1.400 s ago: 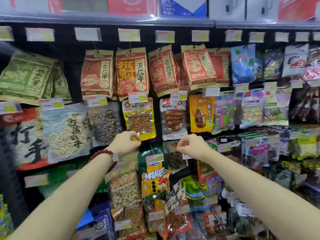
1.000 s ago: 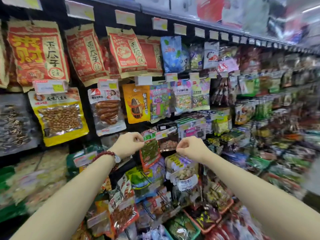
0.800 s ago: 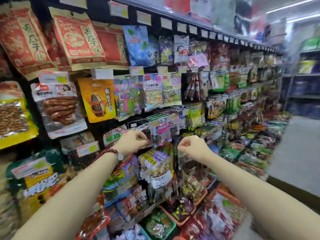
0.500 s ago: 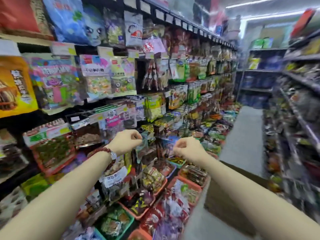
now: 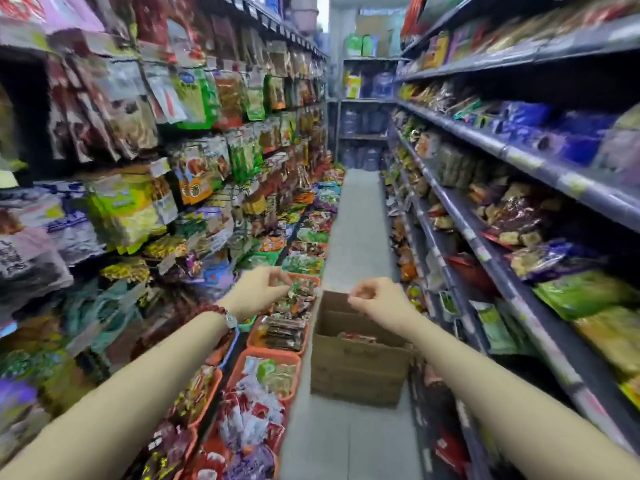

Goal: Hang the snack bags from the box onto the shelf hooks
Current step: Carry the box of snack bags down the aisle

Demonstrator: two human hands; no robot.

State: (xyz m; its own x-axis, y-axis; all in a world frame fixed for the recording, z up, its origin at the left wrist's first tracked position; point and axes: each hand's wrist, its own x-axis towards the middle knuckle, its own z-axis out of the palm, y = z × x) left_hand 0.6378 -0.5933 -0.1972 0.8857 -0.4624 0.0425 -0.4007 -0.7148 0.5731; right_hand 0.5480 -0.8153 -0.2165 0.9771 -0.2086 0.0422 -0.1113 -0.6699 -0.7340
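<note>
A brown cardboard box [image 5: 356, 372] stands open on the aisle floor ahead of me, with a red snack bag [image 5: 356, 337] showing inside. My left hand [image 5: 258, 291] is held out above the floor baskets, fingers loosely curled, with nothing in it. My right hand [image 5: 375, 299] hovers over the box's far rim, fingers curled and holding nothing. Hanging snack bags [image 5: 194, 98] fill the hook shelf on my left. The picture is blurred by motion.
Orange and green baskets [image 5: 273, 358] of packets line the floor along the left shelf. Grey shelves [image 5: 502, 150] stacked with snacks run along the right. A narrow grey floor strip [image 5: 356, 216] leads to a far shelf unit [image 5: 367, 109].
My view has swung right, from facing the hook shelf to looking down the aisle. The box has come into view. Both hands stayed raised with curled fingers.
</note>
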